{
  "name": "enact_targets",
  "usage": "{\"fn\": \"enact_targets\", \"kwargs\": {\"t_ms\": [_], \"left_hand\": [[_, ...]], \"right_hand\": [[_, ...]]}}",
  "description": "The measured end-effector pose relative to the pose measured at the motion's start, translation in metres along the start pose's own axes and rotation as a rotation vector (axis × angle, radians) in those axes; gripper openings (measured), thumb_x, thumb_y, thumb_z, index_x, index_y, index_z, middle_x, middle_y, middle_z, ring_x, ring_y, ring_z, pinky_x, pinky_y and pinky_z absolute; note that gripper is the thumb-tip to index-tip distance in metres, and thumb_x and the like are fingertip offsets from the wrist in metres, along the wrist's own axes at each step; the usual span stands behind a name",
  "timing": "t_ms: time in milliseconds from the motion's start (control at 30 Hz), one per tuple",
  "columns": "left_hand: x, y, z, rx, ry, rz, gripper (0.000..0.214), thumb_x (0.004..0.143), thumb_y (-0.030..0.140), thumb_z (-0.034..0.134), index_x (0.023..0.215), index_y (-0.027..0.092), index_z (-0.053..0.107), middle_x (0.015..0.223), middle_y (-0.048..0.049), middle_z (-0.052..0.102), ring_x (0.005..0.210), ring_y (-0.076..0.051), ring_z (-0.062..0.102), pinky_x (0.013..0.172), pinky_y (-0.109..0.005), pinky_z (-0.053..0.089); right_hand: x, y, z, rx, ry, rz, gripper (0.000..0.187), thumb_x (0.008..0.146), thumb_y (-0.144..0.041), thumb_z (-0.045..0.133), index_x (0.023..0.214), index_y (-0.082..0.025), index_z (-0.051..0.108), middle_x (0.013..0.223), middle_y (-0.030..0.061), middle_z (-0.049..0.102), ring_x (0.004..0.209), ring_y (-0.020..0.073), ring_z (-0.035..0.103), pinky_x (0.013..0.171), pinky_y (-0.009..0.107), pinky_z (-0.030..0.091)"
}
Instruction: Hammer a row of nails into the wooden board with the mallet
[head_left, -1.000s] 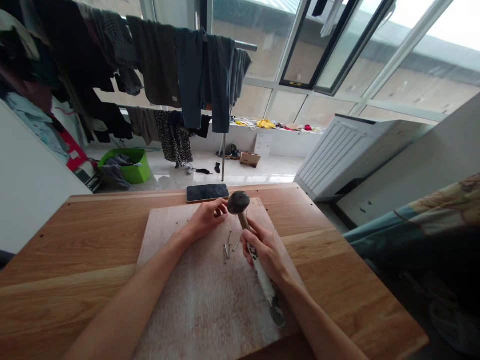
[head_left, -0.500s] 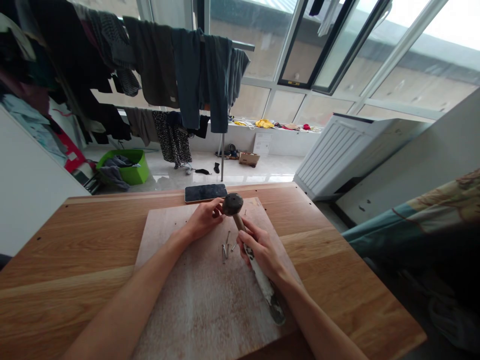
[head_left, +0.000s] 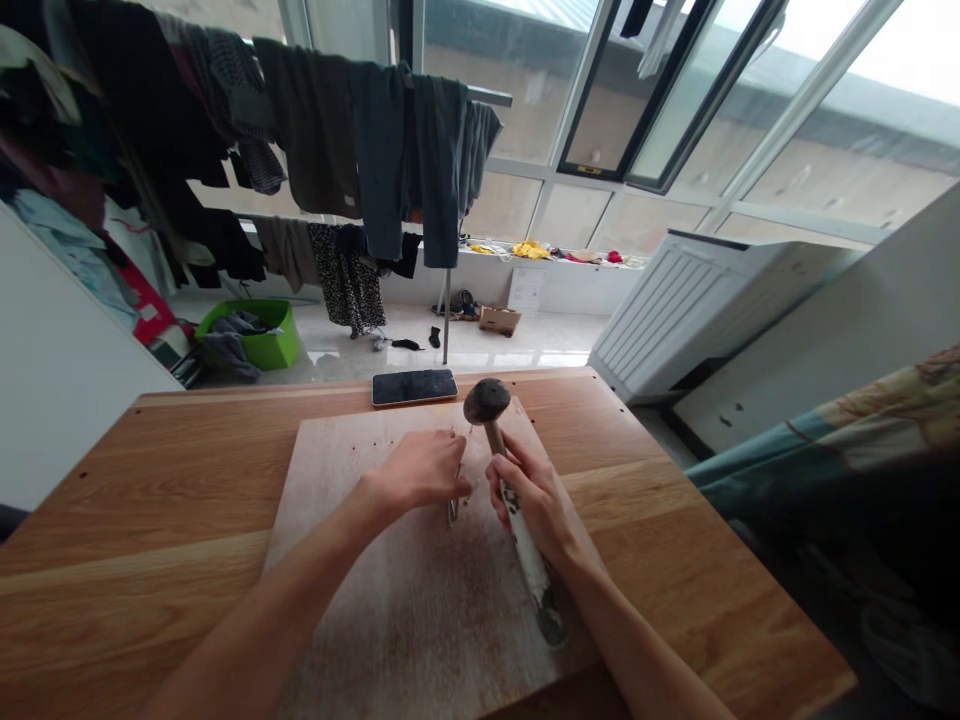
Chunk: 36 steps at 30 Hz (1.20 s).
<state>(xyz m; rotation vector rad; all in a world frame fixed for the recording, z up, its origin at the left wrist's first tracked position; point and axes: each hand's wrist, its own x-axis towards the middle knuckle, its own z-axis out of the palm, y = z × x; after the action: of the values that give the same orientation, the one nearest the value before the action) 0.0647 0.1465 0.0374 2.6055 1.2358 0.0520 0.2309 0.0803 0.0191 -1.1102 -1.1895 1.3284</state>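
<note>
My right hand [head_left: 531,490] is wrapped round the handle of a hammer [head_left: 525,540], whose dark, rounded head points up and away from me. White, worn covering shows on the lower handle. Palm down, my left hand [head_left: 421,468] reaches over a few loose nails [head_left: 453,510] on the board, its thumb and fingers apart around them. Part of the nails is hidden beneath that hand. A thin nail [head_left: 471,430] stands in the pale wooden board [head_left: 375,600] near its far edge, left of the hammer head.
Beyond the board a phone [head_left: 414,387] lies on the wooden table [head_left: 675,540]. Behind the table are hanging clothes [head_left: 375,150], a green basin [head_left: 270,345] and a small cardboard box [head_left: 499,320] on the floor. A curtain [head_left: 825,440] hangs at the right.
My left hand has come back toward me from the board's far part to the loose nails. The hammer has shifted slightly right, still in my right hand.
</note>
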Motion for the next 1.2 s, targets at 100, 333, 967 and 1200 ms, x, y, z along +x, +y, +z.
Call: {"fn": "enact_targets", "kwargs": {"t_ms": [100,333,967,1200], "left_hand": [[-0.002,0.01,-0.002,0.078,-0.033,0.006,0.012,0.08,0.024,0.059,0.086,0.017,0.068,0.093,-0.0106,0.072,0.086,-0.024,0.068,0.066,-0.031,0.044],[-0.003,-0.022,-0.015,-0.044,-0.013,-0.082,0.006,0.075,0.018,0.062,0.075,0.018,0.067,0.08,-0.0064,0.072,0.075,-0.021,0.066,0.061,-0.029,0.042],[0.007,-0.077,0.022,-0.82,0.342,-0.004,0.015,0.079,0.026,0.065,0.088,0.016,0.07,0.075,0.0003,0.066,0.062,-0.009,0.052,0.059,-0.02,0.041],[0.006,-0.075,0.023,-0.776,0.363,-0.004,0.013,0.076,0.018,0.061,0.086,0.016,0.07,0.074,0.0012,0.065,0.062,-0.009,0.05,0.06,-0.02,0.041]], "right_hand": [[-0.001,0.0,0.0,-0.02,0.005,0.002,0.042,0.089,-0.042,0.059,0.123,-0.018,0.061,0.065,-0.0059,0.051,0.039,0.0072,0.044,0.033,0.019,0.036],[0.0,0.001,0.0,-0.02,0.011,0.01,0.052,0.089,-0.043,0.059,0.134,-0.017,0.056,0.066,-0.0062,0.05,0.038,0.0069,0.043,0.032,0.019,0.035],[0.0,0.004,0.0,-0.045,0.013,-0.025,0.045,0.09,-0.041,0.058,0.128,-0.017,0.059,0.066,-0.0062,0.049,0.038,0.0064,0.043,0.031,0.018,0.034],[0.001,-0.002,0.0,-0.031,0.019,-0.008,0.053,0.088,-0.044,0.061,0.133,-0.017,0.057,0.066,-0.0061,0.05,0.038,0.0064,0.043,0.031,0.019,0.036]]}}
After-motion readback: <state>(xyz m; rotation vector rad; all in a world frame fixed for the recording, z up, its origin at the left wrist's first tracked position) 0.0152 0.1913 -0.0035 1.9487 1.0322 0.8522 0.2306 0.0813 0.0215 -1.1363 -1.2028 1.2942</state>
